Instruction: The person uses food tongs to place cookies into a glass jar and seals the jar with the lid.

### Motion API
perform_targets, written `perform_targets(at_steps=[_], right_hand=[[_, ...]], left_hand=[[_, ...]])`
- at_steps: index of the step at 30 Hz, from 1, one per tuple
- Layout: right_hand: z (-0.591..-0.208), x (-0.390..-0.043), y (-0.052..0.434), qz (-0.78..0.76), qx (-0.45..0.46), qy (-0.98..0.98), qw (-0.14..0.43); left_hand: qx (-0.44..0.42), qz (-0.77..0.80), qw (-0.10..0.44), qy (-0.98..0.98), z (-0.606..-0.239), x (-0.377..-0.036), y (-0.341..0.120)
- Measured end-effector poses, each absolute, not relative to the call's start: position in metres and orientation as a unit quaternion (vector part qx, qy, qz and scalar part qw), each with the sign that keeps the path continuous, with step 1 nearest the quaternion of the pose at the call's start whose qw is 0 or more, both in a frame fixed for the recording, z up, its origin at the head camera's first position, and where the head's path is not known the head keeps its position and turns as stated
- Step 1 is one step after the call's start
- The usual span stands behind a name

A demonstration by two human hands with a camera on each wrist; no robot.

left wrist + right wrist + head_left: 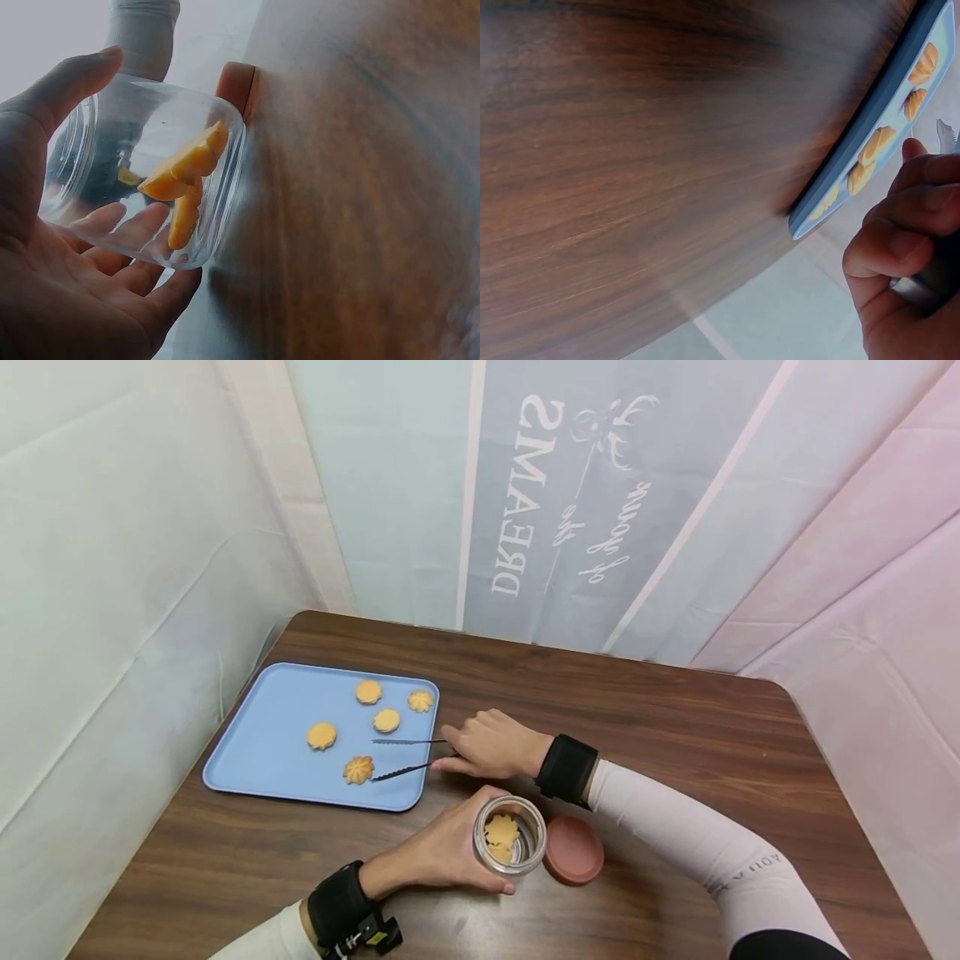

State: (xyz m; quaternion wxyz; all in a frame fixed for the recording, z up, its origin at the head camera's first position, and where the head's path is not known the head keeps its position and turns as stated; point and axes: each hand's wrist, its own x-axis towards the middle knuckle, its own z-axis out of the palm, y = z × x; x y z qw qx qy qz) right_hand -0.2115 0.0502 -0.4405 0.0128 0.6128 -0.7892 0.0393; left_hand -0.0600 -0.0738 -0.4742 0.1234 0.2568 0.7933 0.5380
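Left hand (442, 852) grasps the open glass jar (510, 837) holding cookies. Right hand (491, 745) grips tongs (401, 756), tips spread over the blue tray (258, 752) beside a cookie (358, 769).

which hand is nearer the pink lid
Left. The left hand grips the jar right beside the pink lid; the right hand holds tongs farther back at the tray.

A dark wood-grain table (675, 735) fills the lower part of the head view. A round reddish-brown lid (573, 849) lies flat on it, near the front edge. Behind the table hang pale plastic sheets (135, 552), white on the left and pinkish on the right, and a grey banner (592, 493) with white lettering between them.
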Motion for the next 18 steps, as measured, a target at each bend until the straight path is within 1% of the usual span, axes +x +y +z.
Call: perform_targets(at_steps=[18], right_hand=[[-0.446, -0.214, 0.026, 0.005, 0.623, -0.782, -0.023]], left_hand=[[0.261, 0.532, 0.118, 0.797, -0.474, -0.062, -0.074]])
